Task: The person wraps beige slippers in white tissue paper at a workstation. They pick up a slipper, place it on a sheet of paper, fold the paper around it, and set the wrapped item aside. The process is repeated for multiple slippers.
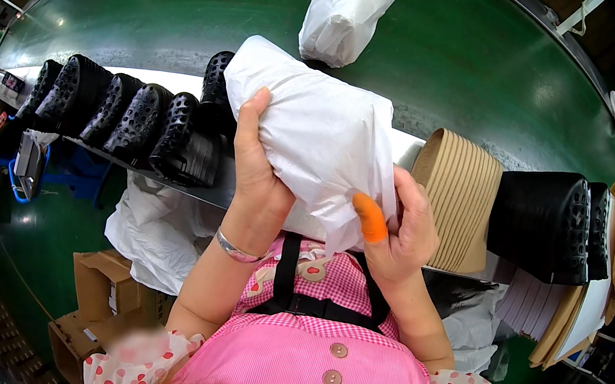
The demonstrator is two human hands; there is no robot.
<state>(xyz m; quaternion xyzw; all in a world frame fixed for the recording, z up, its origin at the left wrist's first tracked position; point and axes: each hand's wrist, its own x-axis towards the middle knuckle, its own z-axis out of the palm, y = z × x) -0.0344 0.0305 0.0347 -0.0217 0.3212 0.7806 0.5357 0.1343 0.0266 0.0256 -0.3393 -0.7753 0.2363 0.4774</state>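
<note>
A bundle wrapped in thin white paper (311,116) is held up in front of me, tilted, above the near edge of the bench. Its contents are hidden by the wrapping. My left hand (255,156) grips its left side, thumb on top and the other fingers out of sight beneath. At the lower right end my right hand (405,227) is closed on the gathered paper. An orange finger cot (371,218) covers the tip of its thumb. Just behind the bundle's upper left corner sits a black perforated clog (216,85).
Several black clogs (144,118) line the shelf to the left. Stacked tan curved cards (454,203) and more black clogs (540,221) stand at the right. Another white-wrapped bundle (348,13) lies on the green conveyor belt (459,47). Cardboard boxes (103,288) sit below left.
</note>
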